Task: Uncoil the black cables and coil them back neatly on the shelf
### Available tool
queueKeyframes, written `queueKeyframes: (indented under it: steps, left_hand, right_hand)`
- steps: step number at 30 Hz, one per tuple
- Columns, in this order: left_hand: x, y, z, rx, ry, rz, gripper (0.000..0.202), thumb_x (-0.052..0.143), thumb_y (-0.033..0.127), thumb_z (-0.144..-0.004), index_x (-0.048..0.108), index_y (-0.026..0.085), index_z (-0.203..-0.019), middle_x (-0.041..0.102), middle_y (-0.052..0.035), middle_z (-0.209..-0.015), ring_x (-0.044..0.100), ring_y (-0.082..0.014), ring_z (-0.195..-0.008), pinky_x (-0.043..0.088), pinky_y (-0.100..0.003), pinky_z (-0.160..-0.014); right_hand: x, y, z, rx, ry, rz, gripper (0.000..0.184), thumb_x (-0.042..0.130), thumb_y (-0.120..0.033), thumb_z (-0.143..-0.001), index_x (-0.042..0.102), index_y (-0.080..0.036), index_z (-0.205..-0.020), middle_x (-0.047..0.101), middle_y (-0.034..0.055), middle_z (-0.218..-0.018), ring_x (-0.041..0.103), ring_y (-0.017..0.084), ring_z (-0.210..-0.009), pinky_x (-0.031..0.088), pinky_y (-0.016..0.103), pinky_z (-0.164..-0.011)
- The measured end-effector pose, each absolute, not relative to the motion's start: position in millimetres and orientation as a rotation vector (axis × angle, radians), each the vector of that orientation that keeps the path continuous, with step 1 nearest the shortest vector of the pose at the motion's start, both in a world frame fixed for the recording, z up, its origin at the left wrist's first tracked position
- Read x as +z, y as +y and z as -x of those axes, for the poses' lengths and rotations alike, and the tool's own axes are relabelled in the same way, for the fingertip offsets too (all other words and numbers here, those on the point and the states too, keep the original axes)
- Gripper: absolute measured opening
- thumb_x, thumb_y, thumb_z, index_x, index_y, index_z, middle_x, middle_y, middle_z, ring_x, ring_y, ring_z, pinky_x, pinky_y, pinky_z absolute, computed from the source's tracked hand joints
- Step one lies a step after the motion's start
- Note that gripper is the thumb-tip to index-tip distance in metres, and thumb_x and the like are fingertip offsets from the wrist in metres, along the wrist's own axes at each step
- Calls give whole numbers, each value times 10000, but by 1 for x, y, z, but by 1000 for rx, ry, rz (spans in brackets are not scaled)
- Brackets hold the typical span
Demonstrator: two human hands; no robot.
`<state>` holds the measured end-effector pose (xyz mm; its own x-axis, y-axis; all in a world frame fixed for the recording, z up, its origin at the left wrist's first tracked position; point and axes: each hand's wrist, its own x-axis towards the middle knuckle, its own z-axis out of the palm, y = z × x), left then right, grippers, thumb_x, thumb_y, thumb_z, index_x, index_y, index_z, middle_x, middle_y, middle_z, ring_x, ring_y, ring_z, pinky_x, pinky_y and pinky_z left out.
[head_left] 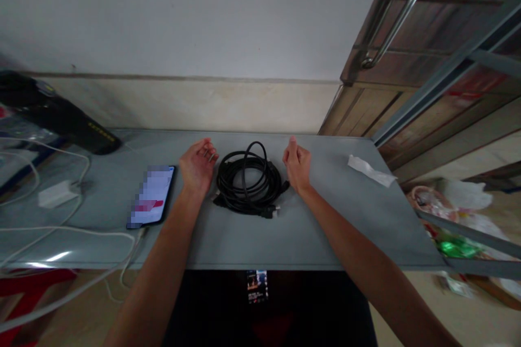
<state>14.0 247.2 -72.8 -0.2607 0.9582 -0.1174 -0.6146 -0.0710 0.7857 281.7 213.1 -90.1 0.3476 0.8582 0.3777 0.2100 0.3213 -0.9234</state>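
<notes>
A coiled black cable lies on the grey table in the middle of the view. My left hand rests just left of the coil, palm turned up, fingers loosely curled, with nothing in it. My right hand sits just right of the coil, fingers curled inward and pressed together, and I see nothing held in it. Neither hand touches the cable. The cable's plug ends lie at the coil's near side.
A phone with a lit screen lies left of my left hand. White cables and a white charger lie at the far left, with a black device behind them. A crumpled white tissue lies right. A wooden door stands at right.
</notes>
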Motion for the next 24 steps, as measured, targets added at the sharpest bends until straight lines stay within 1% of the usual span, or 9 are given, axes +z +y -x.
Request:
queueKeyframes:
  steps: [4, 14, 17, 20, 24]
  left_hand:
    - [-73, 247, -14, 1632, 892, -516, 68, 713, 168, -874, 768, 184, -911, 690, -20, -814, 653, -134, -698, 552, -254, -673]
    - [-77, 249, -12, 1638, 874, -562, 73, 751, 191, -842, 761, 181, -914, 680, -20, -814, 647, -133, -686, 546, -254, -662]
    - [-77, 249, -13, 1632, 881, -573, 94, 765, 208, -822, 767, 176, -910, 679, -21, -819, 648, -133, -689, 541, -255, -658]
    - [-76, 247, -13, 1626, 883, -577, 109, 772, 223, -808, 770, 187, -911, 682, -20, -822, 647, -136, -698, 539, -252, -661]
    - [-75, 246, -13, 1624, 890, -581, 111, 771, 225, -806, 763, 206, -915, 685, -15, -817, 639, -137, -696, 540, -255, -666]
  right_hand:
    - [-89, 213, -282, 580, -1172, 1221, 793, 369, -805, -1122, 480, -256, -560, 457, -26, -531, 466, 147, -519, 381, 322, -589]
    - [-90, 213, -281, 586, -1191, 1195, 771, 386, -777, -1132, 473, -258, -568, 448, -33, -529, 458, 144, -516, 388, 322, -598]
    - [-90, 213, -281, 579, -1200, 1209, 774, 375, -792, -1126, 473, -259, -574, 455, -30, -535, 463, 146, -524, 387, 322, -596]
    - [-90, 212, -280, 590, -1202, 1213, 781, 373, -815, -1113, 474, -259, -574, 455, -28, -534, 456, 147, -523, 378, 322, -584]
    - [-90, 212, -280, 582, -1203, 1202, 773, 390, -801, -1116, 481, -258, -575, 456, -27, -538, 459, 148, -525, 380, 323, -589]
